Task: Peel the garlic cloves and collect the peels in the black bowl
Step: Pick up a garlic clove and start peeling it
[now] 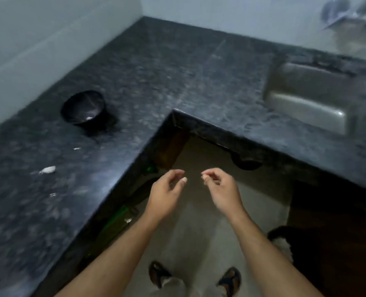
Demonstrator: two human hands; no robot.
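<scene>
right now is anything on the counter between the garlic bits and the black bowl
Nothing visible. The white garlic piece and smaller scraps lie on bare dark counter nearer the person than the black bowl, with open countertop between.

Left of the fingers (183,181), a dark grey speckled desk (167,67) is seen; a glossy black bowl (83,109) and white peel scraps (48,169) are noted. A dull steel-grey sink (319,97) is shown right.

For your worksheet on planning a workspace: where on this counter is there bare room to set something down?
Bare: the corner stretch between the black bowl and the sink. More crowded: the near left counter, where white garlic scraps lie scattered.
</scene>
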